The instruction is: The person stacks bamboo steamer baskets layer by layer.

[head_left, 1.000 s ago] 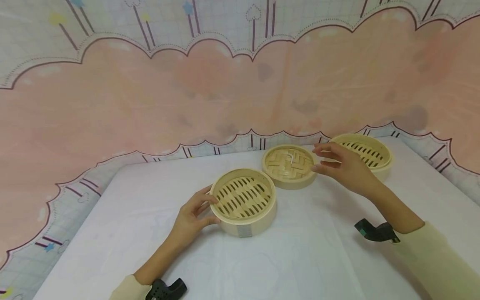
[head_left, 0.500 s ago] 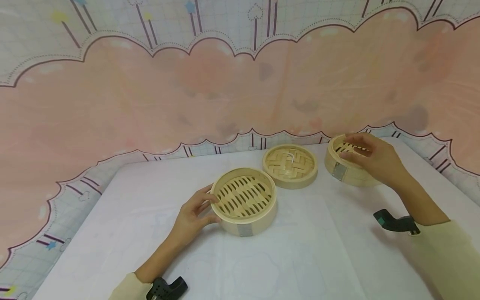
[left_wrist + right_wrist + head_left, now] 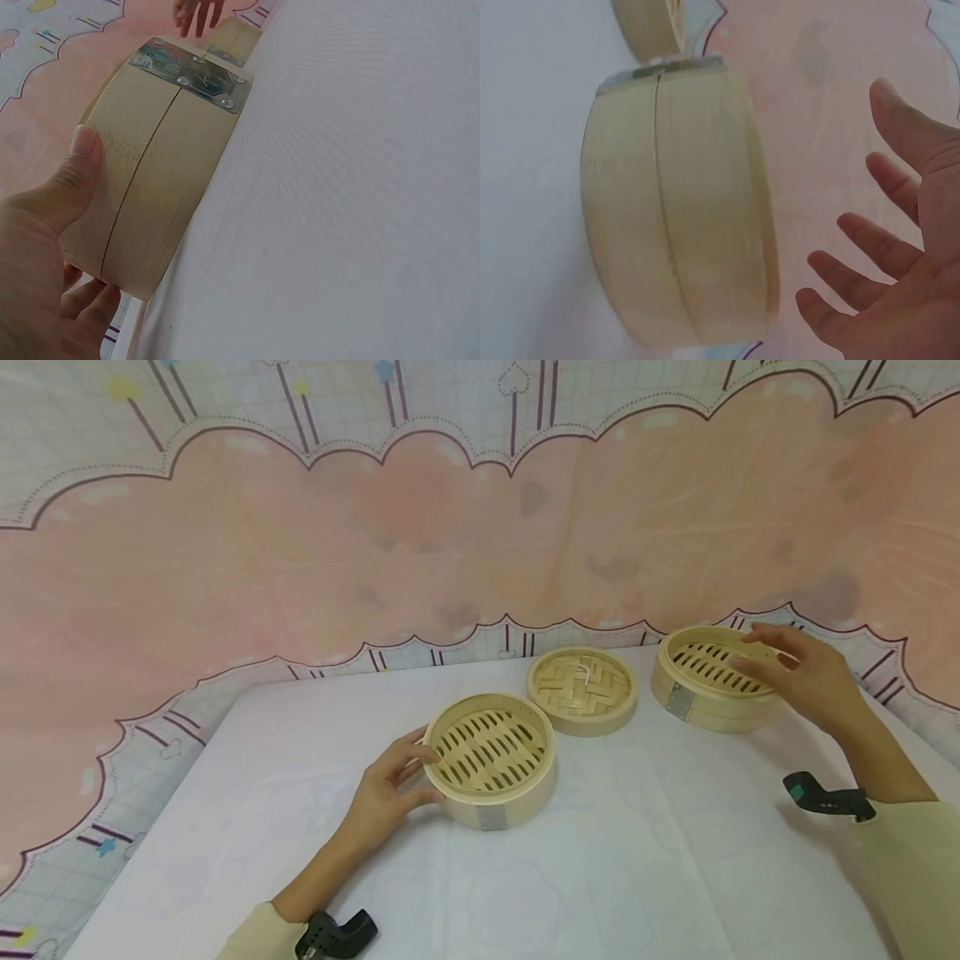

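Note:
In the head view a round bamboo steamer basket (image 3: pixel 491 752) with a slatted bottom sits on the white table. My left hand (image 3: pixel 386 789) grips its left side; in the left wrist view the thumb (image 3: pixel 84 142) lies on the wooden wall and the fingers reach round below. A second bamboo steamer basket (image 3: pixel 693 700) stands at the back right. Over its right rim hovers my right hand (image 3: pixel 806 681), fingers spread and holding nothing. From the right wrist, a gap shows between those fingers and the basket wall (image 3: pixel 667 210). Between the baskets lies a woven bamboo lid (image 3: pixel 581 689) with a small white loop on top.
A white cloth (image 3: pixel 615 877) covers the table. Behind it rises a peach and white patterned backdrop (image 3: pixel 375 543). Dark camera mounts sit on the left wrist (image 3: pixel 337 935) and the right wrist (image 3: pixel 828 797).
My right hand has moved right, from beside the lid, across the back basket to its right rim. My left hand stays on the front basket, which has not moved on the table.

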Tool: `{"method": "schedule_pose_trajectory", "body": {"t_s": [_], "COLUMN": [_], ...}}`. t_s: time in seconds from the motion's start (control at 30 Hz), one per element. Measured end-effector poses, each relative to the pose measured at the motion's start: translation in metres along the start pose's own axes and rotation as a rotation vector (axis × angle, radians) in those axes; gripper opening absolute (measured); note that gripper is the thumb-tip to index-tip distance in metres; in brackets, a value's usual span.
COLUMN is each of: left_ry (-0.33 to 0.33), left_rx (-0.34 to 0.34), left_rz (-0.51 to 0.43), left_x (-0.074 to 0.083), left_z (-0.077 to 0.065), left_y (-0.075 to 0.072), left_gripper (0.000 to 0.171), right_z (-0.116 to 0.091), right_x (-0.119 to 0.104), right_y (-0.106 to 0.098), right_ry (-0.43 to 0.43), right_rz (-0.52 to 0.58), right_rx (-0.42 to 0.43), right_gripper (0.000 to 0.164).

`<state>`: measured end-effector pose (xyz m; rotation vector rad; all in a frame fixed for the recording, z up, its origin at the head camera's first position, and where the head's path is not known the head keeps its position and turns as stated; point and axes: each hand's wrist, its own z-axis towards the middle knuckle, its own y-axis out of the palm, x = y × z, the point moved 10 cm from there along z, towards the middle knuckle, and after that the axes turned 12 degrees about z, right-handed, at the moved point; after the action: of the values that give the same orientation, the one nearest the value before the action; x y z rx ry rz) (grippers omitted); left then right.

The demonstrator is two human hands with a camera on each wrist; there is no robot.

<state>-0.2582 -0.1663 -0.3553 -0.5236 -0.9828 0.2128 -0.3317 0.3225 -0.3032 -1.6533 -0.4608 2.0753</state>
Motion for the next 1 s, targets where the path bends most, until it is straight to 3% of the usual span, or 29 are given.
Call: {"method": "schedule_pose_trajectory", "body": {"t_s": [0.17,0.43,1.0], "left_ry": [-0.004,-0.010,-0.010], "left_rx": [0.002,-0.013,-0.010], "left_rz": [0.006,0.014,0.001], "left_x": [0.002,0.027,0.026], "left_z": [0.000,0.002,0.004], "left_y": [0.000,-0.002,-0.005], "left_gripper": [0.047,0.042,0.043], "right_z": [-0.001,-0.002,-0.005], "right_x": [0.017,0.035,0.055], "right_y": [-0.004,-0.004,0.004], "right_ry": [0.021,0.065,0.051], "right_rz": [0.008,0.037,0.107], "right_rx": [0.005,0.002,-0.040], "right_gripper": [0.059,0.062,0.056]}}
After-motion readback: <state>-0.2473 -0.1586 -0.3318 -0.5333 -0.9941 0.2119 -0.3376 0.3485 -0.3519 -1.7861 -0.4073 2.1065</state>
